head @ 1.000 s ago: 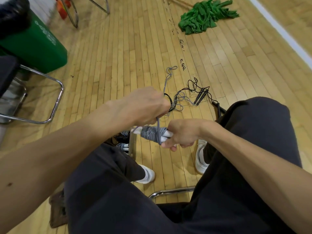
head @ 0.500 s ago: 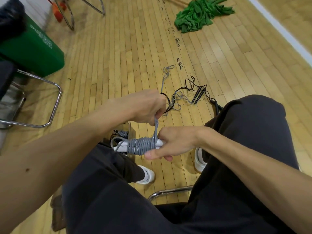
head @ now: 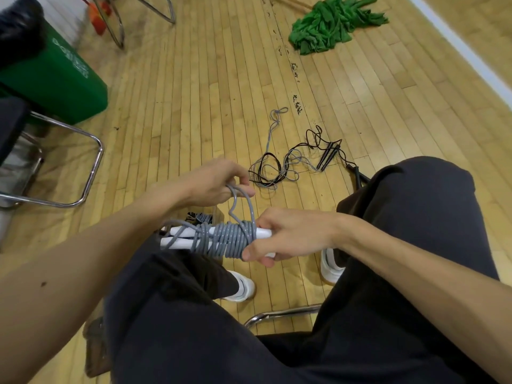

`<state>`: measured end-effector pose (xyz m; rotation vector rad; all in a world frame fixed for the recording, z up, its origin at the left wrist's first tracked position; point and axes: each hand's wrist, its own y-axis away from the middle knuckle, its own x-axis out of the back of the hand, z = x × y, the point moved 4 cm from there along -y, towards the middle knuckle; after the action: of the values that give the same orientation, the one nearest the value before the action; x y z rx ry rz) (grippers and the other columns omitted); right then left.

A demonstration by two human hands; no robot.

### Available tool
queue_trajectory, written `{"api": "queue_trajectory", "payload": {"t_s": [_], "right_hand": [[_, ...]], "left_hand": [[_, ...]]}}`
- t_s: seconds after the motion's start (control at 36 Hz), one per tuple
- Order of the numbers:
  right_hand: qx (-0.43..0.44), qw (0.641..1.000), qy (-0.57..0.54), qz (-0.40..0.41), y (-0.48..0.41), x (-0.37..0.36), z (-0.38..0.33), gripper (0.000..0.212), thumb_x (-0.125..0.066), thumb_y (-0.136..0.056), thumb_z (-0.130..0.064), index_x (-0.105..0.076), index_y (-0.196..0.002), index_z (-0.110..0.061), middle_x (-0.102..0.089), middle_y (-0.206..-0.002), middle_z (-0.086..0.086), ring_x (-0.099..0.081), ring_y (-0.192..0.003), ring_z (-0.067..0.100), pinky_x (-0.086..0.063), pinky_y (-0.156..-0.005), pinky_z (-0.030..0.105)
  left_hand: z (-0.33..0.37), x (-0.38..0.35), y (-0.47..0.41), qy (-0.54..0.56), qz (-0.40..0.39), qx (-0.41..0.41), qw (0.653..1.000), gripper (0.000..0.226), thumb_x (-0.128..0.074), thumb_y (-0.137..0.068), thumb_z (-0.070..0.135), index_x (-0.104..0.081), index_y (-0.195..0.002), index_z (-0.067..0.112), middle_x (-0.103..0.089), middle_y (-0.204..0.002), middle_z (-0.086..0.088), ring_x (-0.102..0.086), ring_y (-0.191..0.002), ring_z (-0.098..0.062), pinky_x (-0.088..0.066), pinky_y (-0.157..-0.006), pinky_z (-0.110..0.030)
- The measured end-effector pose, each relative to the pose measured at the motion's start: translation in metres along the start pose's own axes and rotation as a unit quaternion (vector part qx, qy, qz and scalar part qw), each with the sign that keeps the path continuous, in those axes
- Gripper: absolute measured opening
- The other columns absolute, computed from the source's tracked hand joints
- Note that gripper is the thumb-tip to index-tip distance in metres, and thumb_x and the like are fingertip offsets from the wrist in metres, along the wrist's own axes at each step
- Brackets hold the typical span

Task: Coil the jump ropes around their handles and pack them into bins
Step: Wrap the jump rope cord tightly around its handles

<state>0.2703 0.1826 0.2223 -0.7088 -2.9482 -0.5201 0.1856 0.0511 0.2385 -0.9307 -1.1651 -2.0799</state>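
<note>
I sit on a chair with a grey jump rope (head: 230, 239) coiled round its two white handles (head: 177, 238), held over my knees. My right hand (head: 288, 234) grips the right end of the handles, thumb against the coil. My left hand (head: 213, 181) pinches a short loop of the grey rope just above the coil. On the floor ahead lies a tangle of a black jump rope (head: 327, 153) with black handles and a loose grey rope (head: 273, 126).
A green bin (head: 61, 79) stands at the left behind a chrome chair frame (head: 88, 167). A green mop head (head: 329, 23) lies at the far top. A small box with coiled ropes (head: 201, 217) shows between my legs, mostly hidden. A white line (head: 457, 48) crosses the wooden floor at the right.
The coil has grown wider along the handles. My left hand has lifted a little, now holding a short loop of rope above the coil. The bundle has tilted slightly.
</note>
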Motion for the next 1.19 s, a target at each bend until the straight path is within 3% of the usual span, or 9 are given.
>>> {"api": "queue_trajectory", "payload": {"t_s": [0.11,0.19,0.25,0.31,0.39,0.5,0.67,0.83,1.19], "right_hand": [[0.034,0.996,-0.077,0.005,0.002,0.005,-0.004,0.020,-0.062,-0.072,-0.051,-0.063,-0.066,-0.032,-0.055,-0.067,-0.001,-0.039,-0.059,0.018,-0.030,-0.054,0.030],[0.045,0.989,-0.135,0.030,0.004,0.014,-0.003,0.031,-0.064,-0.073,-0.049,-0.065,-0.084,-0.020,-0.055,-0.068,0.000,-0.042,-0.059,0.011,-0.033,-0.053,0.022],[0.057,0.984,-0.157,0.054,0.004,0.018,-0.004,0.035,-0.066,-0.076,-0.047,-0.063,-0.090,-0.015,-0.054,-0.067,-0.002,-0.045,-0.059,0.008,-0.037,-0.053,0.018],[0.061,0.981,-0.167,0.081,0.003,0.023,-0.003,0.043,-0.073,-0.079,-0.040,-0.061,-0.095,-0.002,-0.052,-0.068,-0.002,-0.046,-0.058,0.007,-0.038,-0.052,0.018],[0.047,0.972,-0.188,0.133,0.003,0.031,0.000,0.039,-0.080,-0.084,-0.019,-0.056,-0.099,0.009,-0.050,-0.077,0.008,-0.044,-0.058,0.008,-0.039,-0.050,0.019],[-0.001,0.954,-0.226,0.196,0.002,0.039,0.013,0.023,-0.077,-0.086,-0.008,-0.055,-0.091,-0.008,-0.051,-0.066,-0.001,-0.043,-0.051,0.005,-0.036,-0.046,0.019],[-0.091,0.921,-0.230,0.301,-0.002,0.050,0.030,0.022,-0.078,-0.082,-0.003,-0.059,-0.090,-0.011,-0.055,-0.058,-0.004,-0.047,-0.047,0.006,-0.036,-0.044,0.020],[-0.139,0.899,-0.175,0.376,0.000,0.062,0.037,0.018,-0.075,-0.082,-0.002,-0.063,-0.093,-0.006,-0.058,-0.072,0.005,-0.049,-0.060,0.014,-0.039,-0.050,0.025],[-0.234,0.920,-0.025,0.315,-0.017,0.051,0.060,0.022,-0.078,-0.085,-0.012,-0.062,-0.098,-0.004,-0.061,-0.073,0.004,-0.050,-0.052,0.011,-0.037,-0.045,0.023]], "left_hand": [[-0.021,-0.006,0.006,0.064,-0.025,0.028,0.997,0.017,-0.066,-0.093,0.031,-0.067,-0.081,0.019,-0.064,-0.063,-0.005,-0.057,-0.056,-0.006,-0.046,-0.058,-0.019],[-0.040,-0.017,0.004,0.063,-0.032,0.043,0.997,0.017,-0.068,-0.091,0.010,-0.064,-0.080,0.021,-0.066,-0.074,0.000,-0.061,-0.063,0.001,-0.050,-0.064,-0.018],[-0.048,-0.027,0.007,0.064,-0.013,0.051,0.997,0.004,-0.068,-0.093,0.017,-0.066,-0.090,0.019,-0.066,-0.081,0.001,-0.063,-0.072,-0.003,-0.053,-0.068,-0.021],[-0.049,-0.038,0.013,0.081,0.011,0.066,0.994,0.024,-0.064,-0.095,0.039,-0.067,-0.102,0.017,-0.067,-0.088,-0.002,-0.064,-0.081,-0.013,-0.057,-0.075,-0.033],[-0.026,-0.045,0.022,0.100,0.012,0.056,0.993,0.032,-0.052,-0.100,0.038,-0.065,-0.107,0.009,-0.067,-0.100,-0.007,-0.062,-0.094,-0.020,-0.054,-0.087,-0.038],[-0.015,-0.044,0.025,0.092,0.041,0.042,0.994,0.040,-0.051,-0.099,0.045,-0.056,-0.072,0.015,-0.053,-0.066,0.002,-0.049,-0.060,-0.011,-0.041,-0.059,-0.029],[-0.018,-0.040,0.039,0.095,0.073,0.020,0.993,0.044,-0.050,-0.101,0.045,-0.049,-0.065,0.021,-0.043,-0.060,0.006,-0.038,-0.051,-0.005,-0.034,-0.057,-0.028],[-0.010,-0.040,0.050,0.013,0.090,0.033,0.995,0.031,-0.043,-0.104,0.041,-0.043,-0.077,0.027,-0.052,-0.067,0.003,-0.048,-0.061,-0.014,-0.035,-0.056,-0.033],[0.030,-0.006,0.069,-0.312,0.136,-0.032,0.940,0.041,-0.025,-0.103,0.054,-0.055,-0.096,0.025,-0.058,-0.089,0.007,-0.059,-0.084,-0.017,-0.023,-0.050,-0.027]]}}
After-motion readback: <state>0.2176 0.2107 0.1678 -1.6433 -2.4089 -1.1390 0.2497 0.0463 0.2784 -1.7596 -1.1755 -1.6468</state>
